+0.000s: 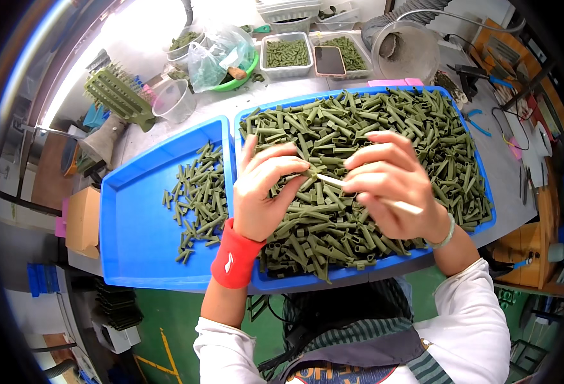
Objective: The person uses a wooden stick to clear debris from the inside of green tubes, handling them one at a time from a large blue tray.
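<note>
Above a blue tray [486,192] heaped with small green tubular parts, my left hand [267,192] pinches one green part [313,174] between thumb and fingers. My right hand [392,192] grips a thin pale stick [402,206], its tip touching or just beside that part. A red wristband [234,254] is on my left wrist, a pale green bangle on the right. To the left, a second blue tray [138,230] holds a smaller pile of similar green tubes [203,192] along its right side. The details of the held part are too small to tell.
Behind the trays are clear plastic boxes of green pieces [287,53], a phone [330,61], a green basin with plastic bags [236,79] and an empty clear cup [174,101]. A wide duct hood [406,53] stands back right. Pliers [478,125] lie right of the full tray, a cardboard box [83,221] far left.
</note>
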Tool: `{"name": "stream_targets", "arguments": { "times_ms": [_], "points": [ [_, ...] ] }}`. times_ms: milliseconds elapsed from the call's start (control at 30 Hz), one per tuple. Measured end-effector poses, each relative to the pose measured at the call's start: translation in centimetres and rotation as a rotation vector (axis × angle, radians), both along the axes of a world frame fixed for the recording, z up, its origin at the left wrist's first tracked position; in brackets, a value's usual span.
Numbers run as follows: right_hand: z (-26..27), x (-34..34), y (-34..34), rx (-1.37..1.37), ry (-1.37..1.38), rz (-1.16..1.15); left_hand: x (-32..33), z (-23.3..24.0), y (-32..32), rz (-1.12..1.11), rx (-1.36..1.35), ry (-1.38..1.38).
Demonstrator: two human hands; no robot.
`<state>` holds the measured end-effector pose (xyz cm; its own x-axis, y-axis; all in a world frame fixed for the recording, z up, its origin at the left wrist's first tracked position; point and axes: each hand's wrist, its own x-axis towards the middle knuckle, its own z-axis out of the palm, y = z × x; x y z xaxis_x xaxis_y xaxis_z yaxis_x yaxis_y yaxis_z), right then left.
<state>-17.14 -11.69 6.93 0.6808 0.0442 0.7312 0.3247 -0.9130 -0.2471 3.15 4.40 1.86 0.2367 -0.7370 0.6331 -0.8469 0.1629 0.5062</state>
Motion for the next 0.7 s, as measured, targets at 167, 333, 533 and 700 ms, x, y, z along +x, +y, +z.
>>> {"name": "stream_targets", "arguments": {
  "times_ms": [167, 333, 533, 700],
  "points": [
    [0.5, -0.4, -0.4, 0.067, -0.073, 0.008, -0.1, 0.1, 0.1, 0.158, -0.008, -0.097],
    [-0.2, -0.3, -0.8, 0.212, -0.05, 0.087, -0.1, 0.0, 0.1, 0.087, 0.026, -0.085],
    [-0.8, -1.1, -1.6, 0.419, -0.219, 0.141, 0.8, -0.3, 0.4, 0.11, -0.015, 0.123],
    [-1.2, -1.1, -1.5, 0.327, -0.328, 0.055, 0.7, -0.3, 0.3, 0.094, -0.012, 0.201]
  ]
}}
